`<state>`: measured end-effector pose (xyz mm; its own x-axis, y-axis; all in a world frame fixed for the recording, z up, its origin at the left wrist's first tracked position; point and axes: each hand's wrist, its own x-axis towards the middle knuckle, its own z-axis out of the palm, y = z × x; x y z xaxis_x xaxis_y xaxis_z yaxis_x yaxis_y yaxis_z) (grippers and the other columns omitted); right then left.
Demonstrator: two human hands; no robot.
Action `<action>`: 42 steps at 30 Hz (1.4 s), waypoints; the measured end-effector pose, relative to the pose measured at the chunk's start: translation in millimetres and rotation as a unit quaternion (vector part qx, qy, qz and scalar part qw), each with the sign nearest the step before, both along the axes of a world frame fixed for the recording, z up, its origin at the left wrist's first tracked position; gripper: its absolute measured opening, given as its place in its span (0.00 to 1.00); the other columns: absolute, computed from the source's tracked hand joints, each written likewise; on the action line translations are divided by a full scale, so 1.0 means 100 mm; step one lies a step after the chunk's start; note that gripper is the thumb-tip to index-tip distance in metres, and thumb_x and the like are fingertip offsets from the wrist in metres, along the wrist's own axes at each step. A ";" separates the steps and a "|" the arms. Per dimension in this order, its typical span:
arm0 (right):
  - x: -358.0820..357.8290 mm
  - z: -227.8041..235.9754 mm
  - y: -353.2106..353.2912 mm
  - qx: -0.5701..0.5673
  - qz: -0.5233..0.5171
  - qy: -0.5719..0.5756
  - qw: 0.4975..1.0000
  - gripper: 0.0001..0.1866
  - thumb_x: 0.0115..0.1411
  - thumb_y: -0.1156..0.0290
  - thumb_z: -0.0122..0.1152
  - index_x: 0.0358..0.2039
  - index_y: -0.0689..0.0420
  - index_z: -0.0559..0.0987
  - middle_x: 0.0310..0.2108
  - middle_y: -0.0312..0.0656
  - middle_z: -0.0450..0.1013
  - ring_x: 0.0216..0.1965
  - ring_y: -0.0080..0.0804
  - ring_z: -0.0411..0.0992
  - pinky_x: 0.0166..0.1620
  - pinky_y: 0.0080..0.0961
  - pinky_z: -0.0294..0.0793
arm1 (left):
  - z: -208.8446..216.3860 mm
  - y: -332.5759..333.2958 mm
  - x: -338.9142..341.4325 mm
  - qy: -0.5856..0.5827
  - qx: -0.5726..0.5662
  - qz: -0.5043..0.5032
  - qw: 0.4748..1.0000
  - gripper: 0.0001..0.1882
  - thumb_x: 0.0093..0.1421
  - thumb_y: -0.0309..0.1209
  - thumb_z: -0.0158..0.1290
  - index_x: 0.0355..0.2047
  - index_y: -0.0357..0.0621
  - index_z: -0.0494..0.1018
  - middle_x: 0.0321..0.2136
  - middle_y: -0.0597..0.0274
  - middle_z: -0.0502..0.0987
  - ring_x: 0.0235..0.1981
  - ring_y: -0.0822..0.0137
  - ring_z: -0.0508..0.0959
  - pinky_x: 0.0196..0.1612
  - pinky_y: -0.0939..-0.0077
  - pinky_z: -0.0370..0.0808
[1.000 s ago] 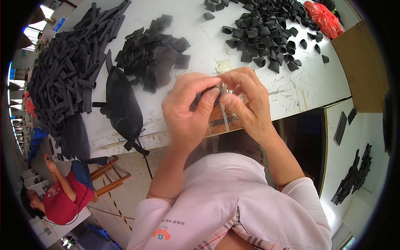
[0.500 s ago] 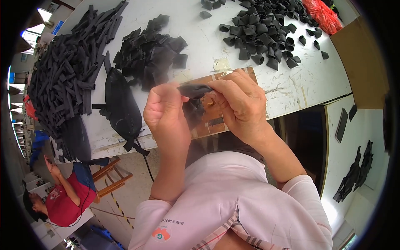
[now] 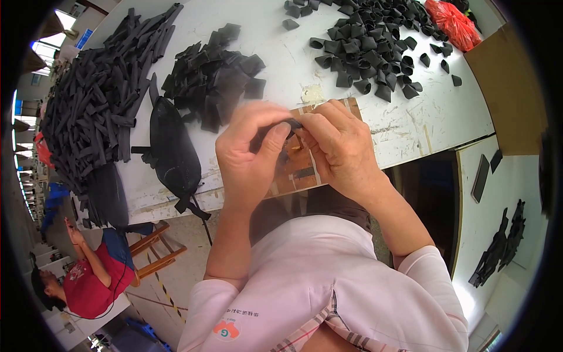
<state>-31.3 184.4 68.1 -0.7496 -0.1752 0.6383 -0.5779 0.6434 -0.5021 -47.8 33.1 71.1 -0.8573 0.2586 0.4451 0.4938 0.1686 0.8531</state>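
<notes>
Both hands meet over a brown cardboard piece (image 3: 305, 171) at the table's near edge. A small black fabric piece (image 3: 291, 124) is between them, mostly hidden by the fingers. My left hand (image 3: 249, 152) pinches it between thumb and fingers, its upper edge slightly smeared by motion. My right hand (image 3: 343, 146) grips the other end with its fingers curled. Just beyond my left hand lies a pile of flat black fabric pieces (image 3: 220, 76). Farther right is a heap of black fabric loops (image 3: 375, 50), folded into short rings.
Long black strips (image 3: 88, 105) are heaped at the left, beside a black pouch (image 3: 173, 146) with a strap. A red plastic bag (image 3: 453, 26) sits far right near a cardboard box (image 3: 510, 94). A person in red (image 3: 97, 281) sits at the lower left near a wooden stool (image 3: 155, 255).
My left hand has shifted right, closer to my right hand, and its fingers have come over the fabric piece. The piece, stretched between the hands before, is now bent and more covered.
</notes>
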 end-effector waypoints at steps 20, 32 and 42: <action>0.52 -0.18 0.03 -0.402 -0.029 -0.396 0.825 0.10 0.57 0.69 0.54 0.26 0.64 0.73 0.18 0.36 0.69 0.18 0.20 0.66 0.20 0.15 0.64 | -0.23 0.30 0.54 -0.206 0.096 0.105 0.968 0.05 0.52 0.21 0.54 0.28 0.34 0.69 0.20 0.65 0.72 0.22 0.78 0.71 0.26 0.85 0.69; 0.54 -0.30 0.12 -0.325 0.091 -0.283 0.898 0.09 0.43 0.80 0.63 0.27 0.61 0.73 0.23 0.38 0.67 0.19 0.21 0.66 0.20 0.17 0.64 | -0.26 0.23 0.59 -0.270 0.117 0.034 0.955 0.05 0.50 0.16 0.51 0.26 0.34 0.66 0.22 0.65 0.73 0.23 0.79 0.72 0.28 0.86 0.70; 0.45 -0.31 0.14 0.000 -0.040 0.115 0.993 0.10 0.36 0.85 0.58 0.23 0.62 0.72 0.20 0.42 0.67 0.17 0.32 0.66 0.18 0.21 0.65 | -0.27 0.27 0.71 -0.127 -0.029 0.140 0.982 0.09 0.50 0.19 0.52 0.31 0.38 0.65 0.15 0.65 0.71 0.17 0.79 0.72 0.23 0.86 0.68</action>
